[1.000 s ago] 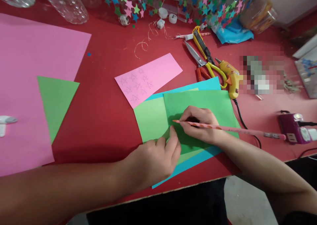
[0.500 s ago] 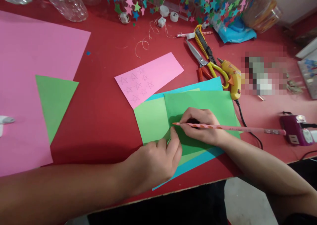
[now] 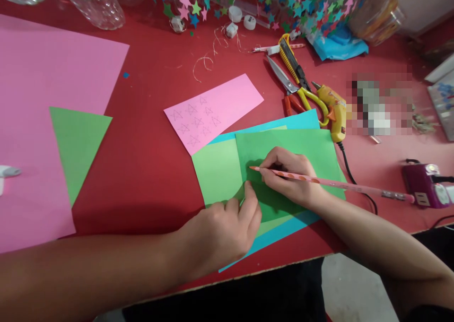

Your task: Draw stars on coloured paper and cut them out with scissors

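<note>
Long pink pencil (image 3: 340, 185), orange-tipped, plain deep green sheet (image 3: 324, 156)

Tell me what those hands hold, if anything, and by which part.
The right hand holds the pink pencil near its point. The left hand touches the dark green sheet at its left edge; any grip there is unclear.

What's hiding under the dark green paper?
A light green sheet peeks out on the left, and a blue sheet shows past the far and near edges. The dark green paper covers the rest, so anything else there can't be seen.
</note>
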Demonstrator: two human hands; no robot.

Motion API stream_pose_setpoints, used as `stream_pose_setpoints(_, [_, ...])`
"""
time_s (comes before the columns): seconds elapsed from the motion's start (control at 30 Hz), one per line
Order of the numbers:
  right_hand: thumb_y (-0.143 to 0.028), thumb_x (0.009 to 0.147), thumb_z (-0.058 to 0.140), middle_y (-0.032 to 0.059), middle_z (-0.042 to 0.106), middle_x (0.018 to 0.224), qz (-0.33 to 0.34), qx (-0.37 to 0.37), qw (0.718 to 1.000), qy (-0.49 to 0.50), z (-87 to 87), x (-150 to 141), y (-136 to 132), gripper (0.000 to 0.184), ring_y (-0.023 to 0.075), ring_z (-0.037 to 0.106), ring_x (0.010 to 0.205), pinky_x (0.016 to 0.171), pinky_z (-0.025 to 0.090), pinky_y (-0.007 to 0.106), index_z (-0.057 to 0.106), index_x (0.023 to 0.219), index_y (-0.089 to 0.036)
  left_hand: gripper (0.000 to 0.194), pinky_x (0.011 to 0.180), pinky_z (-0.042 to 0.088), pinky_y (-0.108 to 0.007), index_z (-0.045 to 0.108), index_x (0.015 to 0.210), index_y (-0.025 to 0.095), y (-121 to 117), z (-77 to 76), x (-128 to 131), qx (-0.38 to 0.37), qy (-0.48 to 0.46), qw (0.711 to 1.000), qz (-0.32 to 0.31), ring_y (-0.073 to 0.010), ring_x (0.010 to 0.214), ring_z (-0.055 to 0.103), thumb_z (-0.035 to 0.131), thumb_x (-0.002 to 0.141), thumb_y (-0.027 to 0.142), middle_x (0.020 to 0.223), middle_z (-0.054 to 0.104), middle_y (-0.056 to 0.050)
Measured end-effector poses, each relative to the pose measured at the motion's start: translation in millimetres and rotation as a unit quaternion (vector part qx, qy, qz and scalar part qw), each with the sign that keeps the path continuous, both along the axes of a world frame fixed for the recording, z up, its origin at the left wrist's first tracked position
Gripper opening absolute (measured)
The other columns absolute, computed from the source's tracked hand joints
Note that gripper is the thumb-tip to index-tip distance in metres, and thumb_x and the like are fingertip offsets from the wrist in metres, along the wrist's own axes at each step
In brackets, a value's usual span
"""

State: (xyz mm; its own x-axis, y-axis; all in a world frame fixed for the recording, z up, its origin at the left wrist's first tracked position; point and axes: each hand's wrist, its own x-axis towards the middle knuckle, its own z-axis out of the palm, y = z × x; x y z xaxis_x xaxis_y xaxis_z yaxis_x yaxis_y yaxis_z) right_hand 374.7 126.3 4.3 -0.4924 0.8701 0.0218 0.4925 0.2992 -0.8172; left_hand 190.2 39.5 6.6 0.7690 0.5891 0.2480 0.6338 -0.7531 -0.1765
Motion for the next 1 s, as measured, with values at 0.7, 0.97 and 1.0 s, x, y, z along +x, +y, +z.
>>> stream_pose_setpoints(0.7, [-0.013, 0.071, 0.052, -0.0065, 0.046, 0.052, 0.017, -0.016, 1.0, -0.016, 8.0, 0.9, -0.6, 0.011, 0.0052, 0.037, 0.045, 0.042, 0.03, 0.018, 0.049, 0.063, -0.019, 0.028, 0.036, 0.04, -0.024, 0.065, 0.103, 0.004, 0.5, -0.3, 0.0, -0.003, 0.01, 1.0, 0.001, -0.0144, 0.049, 0.06, 0.044, 0.084, 0.005, 0.112, 0.069, -0.025])
stream_pose_setpoints(0.97, [-0.009, 0.07, 0.051, -0.0058, 0.049, 0.055, 0.044, -0.007, 0.999, -0.016, 4.2, 4.3, -1.0, 0.012, 0.0057, 0.04, 0.048, 0.045, 0.032, 0.019, 0.049, 0.063, -0.019, 0.029, 0.037, 0.042, -0.025, 0.065, 0.104, 0.003, 1.2, -0.8, 0.1, -0.006, 0.014, 1.0, -0.005, -0.0153, 0.049, 0.06, 0.044, 0.083, 0.005, 0.113, 0.068, -0.026])
stream_pose_setpoints(1.0, [-0.009, 0.07, 0.051, -0.0058, 0.048, 0.055, 0.045, -0.007, 0.999, -0.017, 4.1, 4.4, -1.1, 0.012, 0.0058, 0.04, 0.048, 0.045, 0.031, 0.019, 0.049, 0.063, -0.019, 0.029, 0.037, 0.042, -0.025, 0.065, 0.103, 0.003, 1.2, -0.7, 0.0, -0.005, 0.013, 1.0, -0.005, -0.0153, 0.049, 0.06, 0.044, 0.083, 0.005, 0.112, 0.068, -0.026])
